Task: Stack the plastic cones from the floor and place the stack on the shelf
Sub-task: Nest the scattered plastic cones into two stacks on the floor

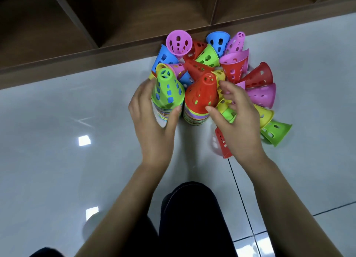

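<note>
Under the dark wood shelf [57,50], a heap [231,69] of loose cones is lying on the glossy floor [57,121]: thin bright plastic, tapered, holed. Stacking seems midway. The left hand [154,129] is gripping the green stack [167,91]; the right hand [242,125] is hovering spread at the red stack [200,98], thumb touching. Next likely calls for nesting a loose cone squarely.

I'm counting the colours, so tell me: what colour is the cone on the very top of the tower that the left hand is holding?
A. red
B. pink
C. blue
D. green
D: the left hand holds the tower topped by a green cone; the red cone tops the other tower beside it.
</note>
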